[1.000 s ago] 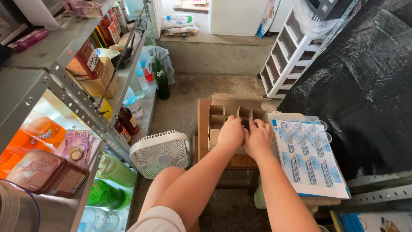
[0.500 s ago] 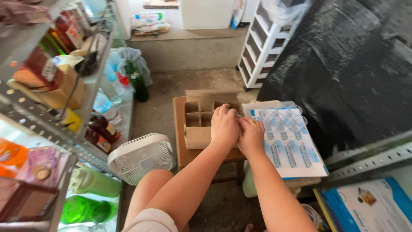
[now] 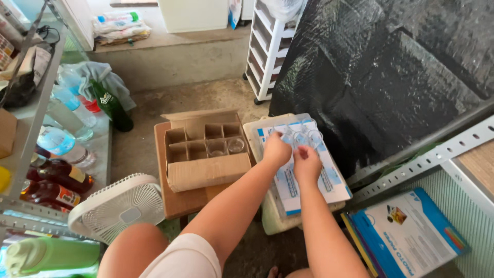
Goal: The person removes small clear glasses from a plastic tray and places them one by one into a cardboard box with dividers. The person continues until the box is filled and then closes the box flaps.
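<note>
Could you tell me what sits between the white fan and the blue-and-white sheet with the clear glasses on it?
In the head view, the divided cardboard box lies between the fan and the sheet, resting on a small wooden table. Two glasses already stand in its compartments.

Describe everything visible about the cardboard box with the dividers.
The cardboard box is brown corrugated card, open at the top, its rear flap standing up and its front flap folded down. Card dividers split it into cells; two clear glasses sit in cells on the right, the others look empty. It rests on a small wooden table. Neither hand touches it.
</note>
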